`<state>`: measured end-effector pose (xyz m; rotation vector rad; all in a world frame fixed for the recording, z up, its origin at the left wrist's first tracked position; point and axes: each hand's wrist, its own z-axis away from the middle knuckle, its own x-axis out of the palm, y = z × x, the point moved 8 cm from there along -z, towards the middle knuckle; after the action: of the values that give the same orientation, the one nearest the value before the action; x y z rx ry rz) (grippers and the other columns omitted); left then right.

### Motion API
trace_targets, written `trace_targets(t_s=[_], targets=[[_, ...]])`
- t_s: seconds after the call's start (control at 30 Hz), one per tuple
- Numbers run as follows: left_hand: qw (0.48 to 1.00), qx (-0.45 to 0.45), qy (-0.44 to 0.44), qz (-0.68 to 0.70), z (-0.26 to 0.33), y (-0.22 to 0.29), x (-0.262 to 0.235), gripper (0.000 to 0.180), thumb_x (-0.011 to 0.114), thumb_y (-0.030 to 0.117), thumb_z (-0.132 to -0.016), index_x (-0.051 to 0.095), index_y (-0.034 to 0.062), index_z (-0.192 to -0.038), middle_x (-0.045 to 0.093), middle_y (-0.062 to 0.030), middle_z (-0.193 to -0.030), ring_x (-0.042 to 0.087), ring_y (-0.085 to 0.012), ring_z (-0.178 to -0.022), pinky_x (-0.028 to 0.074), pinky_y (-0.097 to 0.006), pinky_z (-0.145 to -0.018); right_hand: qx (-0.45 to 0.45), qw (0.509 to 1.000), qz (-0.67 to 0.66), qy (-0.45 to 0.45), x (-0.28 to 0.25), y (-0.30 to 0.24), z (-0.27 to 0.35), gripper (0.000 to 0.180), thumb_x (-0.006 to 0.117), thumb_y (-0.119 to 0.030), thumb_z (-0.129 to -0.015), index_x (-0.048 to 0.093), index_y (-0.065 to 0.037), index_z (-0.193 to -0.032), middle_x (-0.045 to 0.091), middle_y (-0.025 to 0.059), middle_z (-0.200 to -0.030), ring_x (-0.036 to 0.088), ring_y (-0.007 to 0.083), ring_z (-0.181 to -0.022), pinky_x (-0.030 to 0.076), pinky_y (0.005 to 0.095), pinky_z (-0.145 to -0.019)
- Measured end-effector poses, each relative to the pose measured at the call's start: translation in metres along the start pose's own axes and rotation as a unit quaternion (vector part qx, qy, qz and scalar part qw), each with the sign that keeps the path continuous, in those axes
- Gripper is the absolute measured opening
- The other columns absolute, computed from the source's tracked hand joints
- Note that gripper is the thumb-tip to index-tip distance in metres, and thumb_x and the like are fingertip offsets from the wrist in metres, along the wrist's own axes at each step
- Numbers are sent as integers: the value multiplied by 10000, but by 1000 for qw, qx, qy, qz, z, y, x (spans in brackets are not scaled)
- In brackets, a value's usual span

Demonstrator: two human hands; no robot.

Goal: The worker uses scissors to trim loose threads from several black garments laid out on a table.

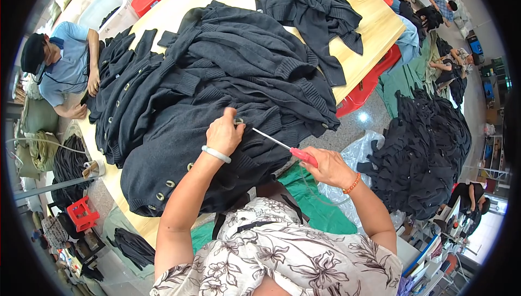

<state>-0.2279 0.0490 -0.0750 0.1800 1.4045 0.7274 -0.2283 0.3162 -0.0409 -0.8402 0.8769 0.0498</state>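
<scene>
A dark knit cardigan point(163, 133) with large pale-rimmed buttons lies spread on the near side of the table. My left hand point(223, 134) is closed on its knit edge, beside a button point(239, 122). In my right hand point(330, 167) is a red-handled tool point(303, 156) with a thin straight metal shaft. Its tip points left, toward the button, and stops a little short of my left fingers. A thin, pale cord or tube seems to hang from the handle's end.
More dark cardigans point(304, 3) lie on the pale wooden table point(380, 24). Across its left side, a co-worker point(68, 60) handles dark knitwear. To the right, a big heap of dark garments point(423, 155) rests beside clear plastic sheeting point(353, 160). A red stool point(82, 214) stands lower left.
</scene>
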Motion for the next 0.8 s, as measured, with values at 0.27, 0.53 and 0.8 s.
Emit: trace_targets(t_s=[0.27, 0.53, 0.8], targets=[[985, 100, -6, 141, -1, -8, 0, 187, 620, 163, -874, 672, -17, -865, 671, -231, -806, 645, -428, -797, 508, -469, -746, -16, 996, 91, -14, -6, -18, -17, 294, 660, -351, -888, 609, -84, -997, 653, 208, -714, 650, 428, -711, 504, 532, -670], [951, 97, -30, 291, 7, -22, -1, 94, 596, 35, -904, 594, -13, -985, 648, -88, -739, 616, -145, -622, 507, -288, -599, -35, 993, 115, 9, -9, -36, -38, 291, 666, -328, -886, 609, -57, -976, 655, 193, -730, 642, 420, -713, 493, 514, -651], [958, 164, 39, 230, 50, -29, -59, 274, 688, 52, -848, 652, 9, -1117, 694, -157, -990, 677, -302, -925, 527, -364, -826, -57, 991, 92, 76, 6, -43, -39, 283, 739, -294, -854, 615, -41, -828, 589, 201, -619, 604, 418, -609, 445, 472, -541]])
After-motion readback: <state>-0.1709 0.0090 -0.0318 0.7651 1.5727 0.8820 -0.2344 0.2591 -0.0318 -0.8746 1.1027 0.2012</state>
